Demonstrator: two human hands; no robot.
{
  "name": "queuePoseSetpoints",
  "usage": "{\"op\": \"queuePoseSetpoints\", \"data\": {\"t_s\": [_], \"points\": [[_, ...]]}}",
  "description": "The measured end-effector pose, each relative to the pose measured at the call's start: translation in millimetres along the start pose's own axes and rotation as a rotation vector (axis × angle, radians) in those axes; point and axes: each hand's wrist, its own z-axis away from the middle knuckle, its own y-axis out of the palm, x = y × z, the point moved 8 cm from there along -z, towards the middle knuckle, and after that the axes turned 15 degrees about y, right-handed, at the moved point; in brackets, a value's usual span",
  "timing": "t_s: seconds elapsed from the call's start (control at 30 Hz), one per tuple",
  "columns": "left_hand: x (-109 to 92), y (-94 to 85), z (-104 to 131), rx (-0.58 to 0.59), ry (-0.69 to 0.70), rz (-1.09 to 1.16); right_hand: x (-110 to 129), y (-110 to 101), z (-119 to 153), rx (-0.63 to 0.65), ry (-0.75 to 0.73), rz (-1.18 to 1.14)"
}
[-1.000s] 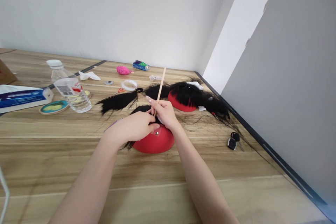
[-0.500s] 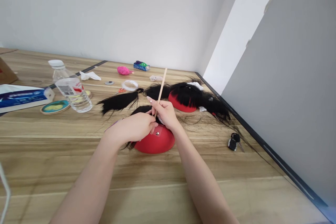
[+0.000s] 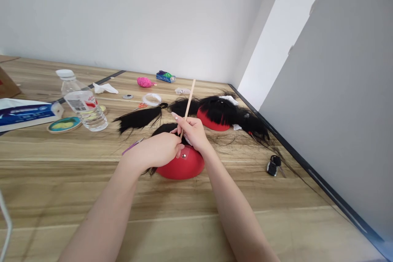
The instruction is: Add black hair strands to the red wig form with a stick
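Observation:
A red dome with black hair over its far side rests on the wooden table. A thin wooden stick stands nearly upright above it, leaning slightly right. My right hand pinches the stick near its lower end. My left hand is closed over the dome's left side, fingertips at the foot of the stick and the hair; what it grips is too small to make out. A small round metal piece sits on a clear patch on the dome, just below the fingers.
Behind my hands lie a second red dome with black hair and a tied black hair bundle. A water bottle, tissue pack and round coaster are left. Keys lie right. Purple tweezers lie beside my left wrist.
My left hand and wrist have shifted very slightly, and more of the purple tweezers shows beside the wrist. The stick and my right hand look almost unchanged.

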Motion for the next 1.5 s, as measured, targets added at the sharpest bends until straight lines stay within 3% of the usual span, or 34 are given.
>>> {"op": "queuePoseSetpoints", "data": {"t_s": [1.5], "points": [[-6.0,1.2,1.3,0.039,-0.009,-0.008,0.3,-0.1,-2.2,0.003,-0.032,-0.013]]}}
